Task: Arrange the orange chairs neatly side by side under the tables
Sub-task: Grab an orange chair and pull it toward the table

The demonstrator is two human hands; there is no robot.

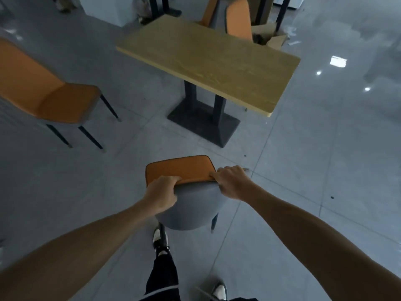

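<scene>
Clamping the orange chair's backrest point(180, 171): left hand point(161, 195), right hand point(233, 183).

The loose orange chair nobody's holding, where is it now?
Head view, far left: the loose chair stands on the floor, left of the wooden table, apart from it.

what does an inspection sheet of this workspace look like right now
surface: grey tiled floor, glossy, light reflections at right
job's things: held chair short of the wooden table; second chair loose at left; two chairs at the table's far side
clutter: open cardboard box beyond the table
grippers: left hand and right hand grip the held chair's backrest top
cables: nothing seen
surroundings: more table legs behind
</scene>
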